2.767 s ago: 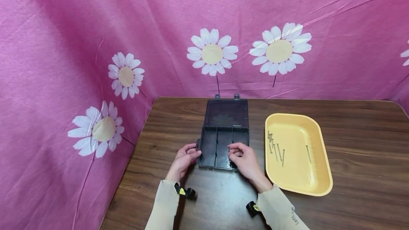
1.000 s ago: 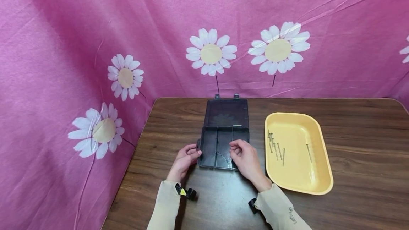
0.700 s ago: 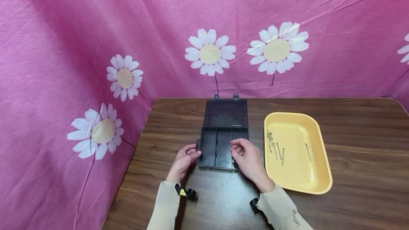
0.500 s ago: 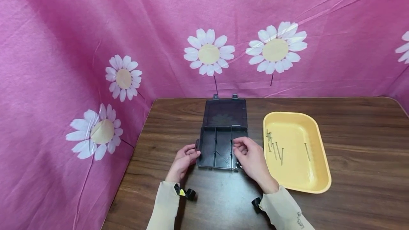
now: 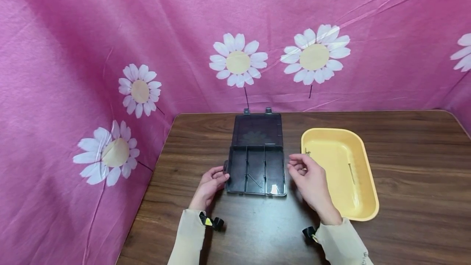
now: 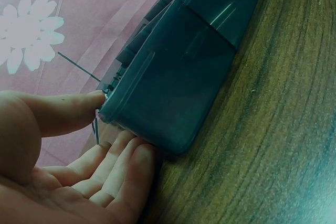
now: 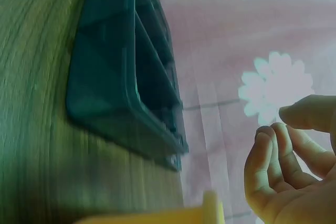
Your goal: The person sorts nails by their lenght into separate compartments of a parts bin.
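Across the lower half of the frame is a brown wood table [image 5: 257,232]. Behind it and down the left side hangs a pink cloth [image 5: 176,32] with four whole white flowers and a bit of one more at the right edge.

Near the middle is one dark box [image 5: 237,162] with three long parts, its lid [image 5: 257,129] folded back. One nail [image 5: 254,180] lies tilted in the middle part. Right of center is one yellow tray [image 5: 333,142]. One nail [image 5: 351,174] shows plainly there; others by its left wall are mostly hidden, so I cannot count them.

The left hand [image 5: 209,185] grips the box's left edge, thumb on the rim. The right hand [image 5: 310,179] is between box and tray, covering some of the tray, fingers loosely bent, holding nothing I can see.
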Demonstrator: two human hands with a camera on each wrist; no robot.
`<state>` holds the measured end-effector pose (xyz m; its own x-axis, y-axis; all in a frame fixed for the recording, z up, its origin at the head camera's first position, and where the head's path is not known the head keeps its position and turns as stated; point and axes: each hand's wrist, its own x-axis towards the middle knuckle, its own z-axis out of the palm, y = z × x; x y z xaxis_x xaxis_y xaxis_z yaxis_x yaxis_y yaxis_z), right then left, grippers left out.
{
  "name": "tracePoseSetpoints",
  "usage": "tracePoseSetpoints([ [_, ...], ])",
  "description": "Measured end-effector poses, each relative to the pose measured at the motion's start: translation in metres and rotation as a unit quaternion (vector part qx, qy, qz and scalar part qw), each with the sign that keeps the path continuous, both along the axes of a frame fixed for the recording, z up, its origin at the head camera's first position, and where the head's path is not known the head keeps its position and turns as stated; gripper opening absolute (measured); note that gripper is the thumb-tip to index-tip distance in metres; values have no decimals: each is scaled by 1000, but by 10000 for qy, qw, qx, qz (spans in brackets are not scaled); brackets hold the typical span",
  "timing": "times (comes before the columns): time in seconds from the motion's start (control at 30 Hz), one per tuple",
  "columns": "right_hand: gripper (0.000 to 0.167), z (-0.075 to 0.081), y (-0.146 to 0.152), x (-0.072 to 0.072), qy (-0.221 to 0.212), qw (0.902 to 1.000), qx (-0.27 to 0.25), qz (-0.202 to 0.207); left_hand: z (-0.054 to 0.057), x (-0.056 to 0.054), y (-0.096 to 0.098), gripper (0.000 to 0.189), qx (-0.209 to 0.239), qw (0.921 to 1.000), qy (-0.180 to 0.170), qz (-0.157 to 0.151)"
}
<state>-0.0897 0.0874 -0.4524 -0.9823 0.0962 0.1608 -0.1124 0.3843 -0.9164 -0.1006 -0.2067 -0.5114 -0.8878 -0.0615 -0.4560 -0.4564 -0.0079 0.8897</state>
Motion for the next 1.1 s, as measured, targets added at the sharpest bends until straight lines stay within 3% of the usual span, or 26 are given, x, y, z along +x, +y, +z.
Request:
tracePoseSetpoints([
  [0.4, 21, -5, 44, 1, -394, 9960, -113, -790, 2, 0, 1, 45, -43, 10000, -54, 50],
  [0.63, 24, -12, 67, 2, -600, 9915, 230, -1134, 1, 1, 2, 45, -1, 10000, -26, 70],
  [0.9, 26, -21, 80, 2, -819, 9893, 453, -1118, 1, 1, 2, 44, 7, 10000, -20, 83],
  [1.1, 29, -26, 84, 1, -1039, 9867, 939, -820, 3, 1, 2, 44, -2, 9999, -32, 108],
])
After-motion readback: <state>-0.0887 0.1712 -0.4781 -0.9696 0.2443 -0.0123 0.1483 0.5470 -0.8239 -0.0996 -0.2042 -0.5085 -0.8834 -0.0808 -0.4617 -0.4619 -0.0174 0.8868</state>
